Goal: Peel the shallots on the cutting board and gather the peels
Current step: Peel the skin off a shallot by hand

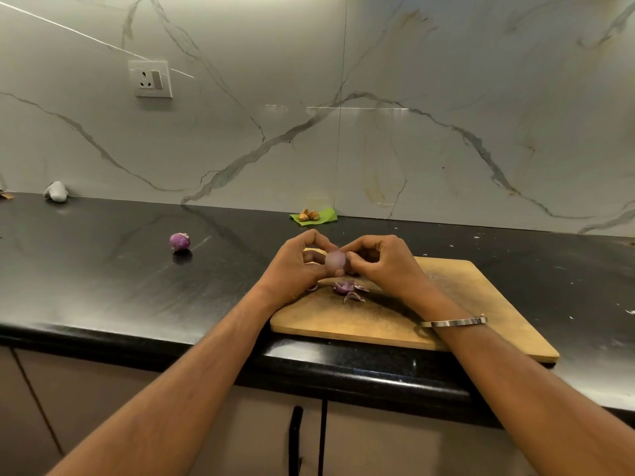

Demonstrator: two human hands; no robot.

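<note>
Pretty evenly lit, soft indoor light from above. Thin glare streaks on the marble backsplash, upper left and middle. The black countertop reflects a dull sheen. Edges bow from the wide-angle lens, and the shallot at centre looks a bit soft.

the cutting board lay on the worktop, right of centre, its near edge at the worktop's front edge. above the board's far left corner, the left hand and the right hand met, with a shallot held between them. peels lay on the board just beneath the hands. a second shallot sat on the worktop well to the left of the board. behind the hands, against the wall, lay a leaf with small pieces on it. a socket was on the wall, up to the left.
</note>
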